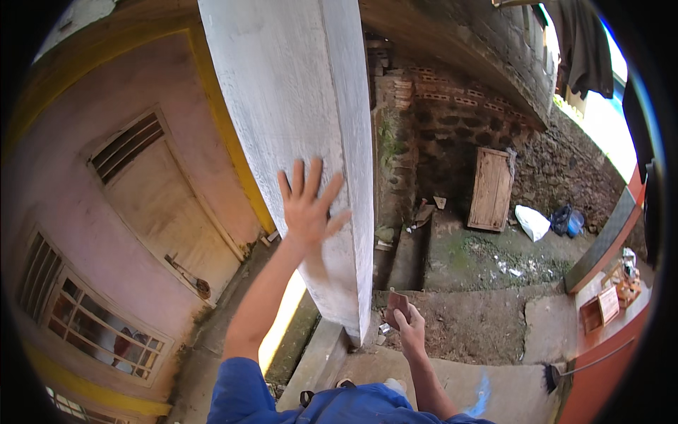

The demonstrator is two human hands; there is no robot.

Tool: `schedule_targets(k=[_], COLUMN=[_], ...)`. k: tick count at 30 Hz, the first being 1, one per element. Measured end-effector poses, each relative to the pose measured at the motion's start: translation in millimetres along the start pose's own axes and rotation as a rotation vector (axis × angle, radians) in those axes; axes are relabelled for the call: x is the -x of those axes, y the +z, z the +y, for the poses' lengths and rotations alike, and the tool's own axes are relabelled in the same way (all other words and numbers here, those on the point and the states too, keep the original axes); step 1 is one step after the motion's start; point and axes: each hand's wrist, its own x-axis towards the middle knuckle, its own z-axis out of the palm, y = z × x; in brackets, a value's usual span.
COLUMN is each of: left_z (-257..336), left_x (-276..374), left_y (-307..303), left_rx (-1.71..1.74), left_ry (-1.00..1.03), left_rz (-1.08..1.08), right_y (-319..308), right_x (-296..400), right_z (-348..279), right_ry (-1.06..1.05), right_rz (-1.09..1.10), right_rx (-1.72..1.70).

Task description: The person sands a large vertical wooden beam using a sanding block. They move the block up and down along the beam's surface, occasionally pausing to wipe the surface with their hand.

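Note:
Before me rises a square pillar (275, 79) with a patchy white-grey coat and streaky marks. My left hand (310, 206) is spread over its front face, fingers apart and pointing up; whether the whole palm touches is hard to tell. Lower down, to the right of the pillar's base, my right hand (412, 326) grips a small brown folded sheet (397, 307), which looks like sandpaper, between thumb and fingers. That sheet is apart from the pillar. A low concrete ledge (323, 347) meets the pillar's foot.
A pink wall (175, 69) with a door (175, 212) and a window (106, 328) stands on the left. Rightward lie a drainage channel (408, 259), a leaning wooden panel (490, 191), a white sack (532, 222), and a broom (553, 377) beside an orange-red wall (604, 371).

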Motion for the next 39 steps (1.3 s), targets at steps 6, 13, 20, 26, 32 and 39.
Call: schedule_targets(k=[6, 13, 20, 26, 32, 39], left_z=[-72.8, -58.3, 38.9, 83.9, 91.1, 40.5], left_x=[-251.4, -279.8, -92.2, 70.4, 83.4, -18.2], left_y=[-69.3, -60.0, -12.0, 19.2, 24.0, -5.0], left_rx=[-0.069, 0.006, 0.004, 0.016, 0.029, 0.082], left_ry=[0.060, -0.084, -0.246, -0.377, -0.403, -0.350], left_rz=[0.253, 0.398, 0.186, 0.081, 0.019, 0.057], right_y=[-35.1, -39.7, -16.9, 51.2, 113.5, 163.1], right_x=[-29.9, -65.8, -73.4, -98.3, -123.3, -128.0], right_z=[-34.0, -72.1, -96.2, -191.6, -280.0, -334.8], right_ry=[-0.037, -0.295, -0.394, -1.147, -1.696, -1.823], right_rz=[-0.023, -0.067, -0.238, -0.400, -0.275, -0.122], right_rx=[0.008, 0.037, 0.083, 0.434, 0.774, 1.251])
